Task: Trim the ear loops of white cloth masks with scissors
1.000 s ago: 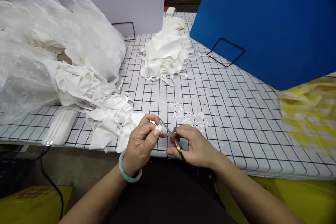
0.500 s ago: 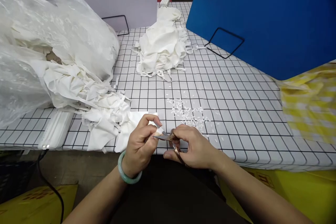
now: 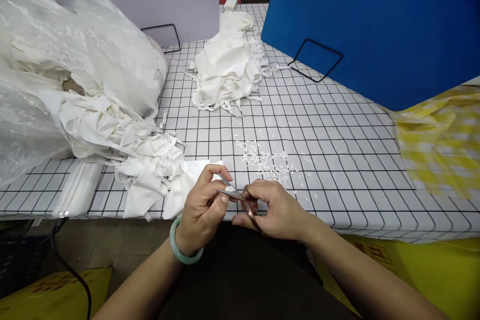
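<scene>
White, thin and limp, the small fabric strip (image 3: pixel 226 186) is being pinched at its end by the left hand (image 3: pixel 202 210) over the gridded table (image 3: pixel 337 160) edge, best held taut there; the right hand (image 3: pixel 275 210) is gripping small metal scissors (image 3: pixel 240 195), blades closing on it.

The small scissors (image 3: pixel 240 199) in my right hand (image 3: pixel 273 210) are metal with a brownish handle, blades pointing left and slightly parted. Their tips meet the white fabric piece (image 3: pixel 195 177) pinched in my left hand (image 3: pixel 202 210), which trails onto the bench edge.
</scene>
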The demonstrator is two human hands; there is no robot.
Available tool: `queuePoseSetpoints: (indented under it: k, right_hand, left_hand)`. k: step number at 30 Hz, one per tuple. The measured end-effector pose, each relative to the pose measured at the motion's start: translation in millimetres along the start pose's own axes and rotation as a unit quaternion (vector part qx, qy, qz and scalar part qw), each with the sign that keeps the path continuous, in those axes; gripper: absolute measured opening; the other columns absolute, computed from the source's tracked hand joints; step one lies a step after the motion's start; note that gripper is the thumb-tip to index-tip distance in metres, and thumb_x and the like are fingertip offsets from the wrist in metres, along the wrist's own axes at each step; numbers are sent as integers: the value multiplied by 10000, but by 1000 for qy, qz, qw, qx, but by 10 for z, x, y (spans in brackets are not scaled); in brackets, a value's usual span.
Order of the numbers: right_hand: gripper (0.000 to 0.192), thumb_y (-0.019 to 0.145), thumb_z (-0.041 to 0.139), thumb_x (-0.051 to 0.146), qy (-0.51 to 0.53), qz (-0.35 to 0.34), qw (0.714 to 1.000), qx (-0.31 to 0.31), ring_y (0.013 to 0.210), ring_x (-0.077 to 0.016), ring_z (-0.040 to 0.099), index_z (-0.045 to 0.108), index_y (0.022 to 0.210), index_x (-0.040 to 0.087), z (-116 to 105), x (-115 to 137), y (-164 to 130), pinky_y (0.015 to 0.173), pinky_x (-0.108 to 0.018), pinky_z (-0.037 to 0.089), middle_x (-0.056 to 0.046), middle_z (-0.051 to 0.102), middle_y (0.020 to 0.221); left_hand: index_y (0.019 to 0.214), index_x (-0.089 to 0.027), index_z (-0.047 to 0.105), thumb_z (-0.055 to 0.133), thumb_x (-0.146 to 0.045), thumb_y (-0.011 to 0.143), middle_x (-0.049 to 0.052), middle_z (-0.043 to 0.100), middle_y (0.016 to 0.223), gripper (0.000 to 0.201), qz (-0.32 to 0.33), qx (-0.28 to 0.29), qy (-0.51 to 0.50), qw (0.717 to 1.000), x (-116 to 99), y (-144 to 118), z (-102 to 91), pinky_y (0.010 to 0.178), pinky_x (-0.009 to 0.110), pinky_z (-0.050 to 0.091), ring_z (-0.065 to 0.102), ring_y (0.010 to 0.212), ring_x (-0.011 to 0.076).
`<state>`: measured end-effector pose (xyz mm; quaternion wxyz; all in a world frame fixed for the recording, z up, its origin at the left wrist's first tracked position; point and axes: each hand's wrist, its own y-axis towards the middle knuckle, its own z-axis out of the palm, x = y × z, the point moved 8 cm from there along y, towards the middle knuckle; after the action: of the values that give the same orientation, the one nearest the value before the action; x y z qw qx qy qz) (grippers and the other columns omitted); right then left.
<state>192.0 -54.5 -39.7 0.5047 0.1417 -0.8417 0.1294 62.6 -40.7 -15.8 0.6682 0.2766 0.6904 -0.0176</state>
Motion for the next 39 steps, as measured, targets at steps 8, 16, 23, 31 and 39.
queuePoseSetpoints:
  k: [8, 16, 23, 31, 39]
  right_hand:
    - [554, 819, 656, 659, -53, 8, 998, -26, 557, -134, 506, 447, 578, 207, -48, -104, -70, 614, -279, 429, 0, 564, 555]
    - [584, 807, 674, 636, -34, 117, 987, -105, 475, -93, 360, 377, 542, 209, -338, -503, -332, 476, -239, 303, 44, 428, 491]
    - [480, 762, 710, 677, 121, 217, 950, -189, 628, -194, 642, 650, 757, 200, -514, -977, -601, 614, -305, 530, -27, 670, 652]
    - [461, 763, 774, 614, 228, 50, 961, -152, 1054, -289, 680, 695, 987, 219, -354, -428, 16, 989, -461, 525, -96, 742, 1043]
    - [434, 722, 804, 531, 135, 117, 972, -156, 910, -227, 642, 662, 982, 214, 119, -528, 516, 855, -412, 522, -80, 709, 1098]
  left_hand:
    - [851, -189, 660, 495, -172, 995, 63, 575, 831, 220, 12, 5, 17, 1000, -24, 50, 70, 857, 311, 466, 498, 1054, 211]
    - [848, -175, 662, 498, -207, 997, 82, 579, 833, 224, 27, 100, 11, 995, 148, 382, 506, 856, 348, 485, 511, 1085, 237]
    - [787, -163, 657, 509, -315, 995, 99, 551, 1017, 297, -61, 109, -7, 992, 392, 421, 665, 932, 359, 474, 527, 1097, 227]
    - [652, -148, 593, 511, -311, 928, 74, 615, 992, 331, -131, 134, -82, 979, -243, 818, -147, 458, 246, 391, 439, 527, 63]
    - [782, -126, 621, 566, -87, 836, 122, 598, 992, 86, -80, -93, 400, 908, 61, 1157, -1569, 967, 491, 478, 590, 979, 255]
